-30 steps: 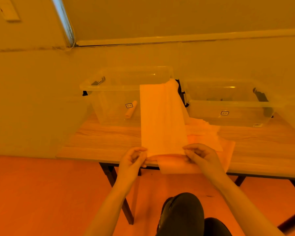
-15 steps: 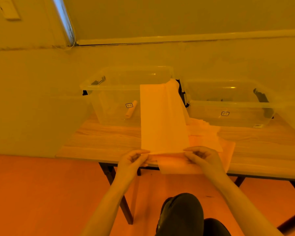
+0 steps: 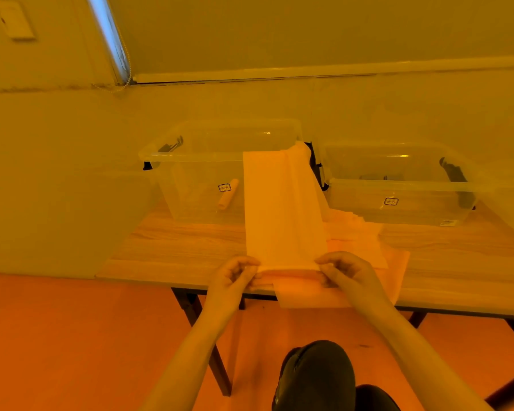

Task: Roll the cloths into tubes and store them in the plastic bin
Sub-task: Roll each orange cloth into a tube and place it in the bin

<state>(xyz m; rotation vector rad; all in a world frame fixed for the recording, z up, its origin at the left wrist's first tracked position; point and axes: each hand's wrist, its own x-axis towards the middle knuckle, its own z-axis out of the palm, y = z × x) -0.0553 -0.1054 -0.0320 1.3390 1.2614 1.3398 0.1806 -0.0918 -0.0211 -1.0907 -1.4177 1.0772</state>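
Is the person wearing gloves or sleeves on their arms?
No. The left hand and right hand are bare, with no gloves, rings or watch showing. Both forearms are bare too, as far as the picture shows, with no sleeves in view.

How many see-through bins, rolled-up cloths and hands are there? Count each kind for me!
See-through bins: 2, the left bin and the right bin
Rolled-up cloths: 1, the rolled cloth inside the left bin
Hands: 2, the left hand and the right hand
Total: 5
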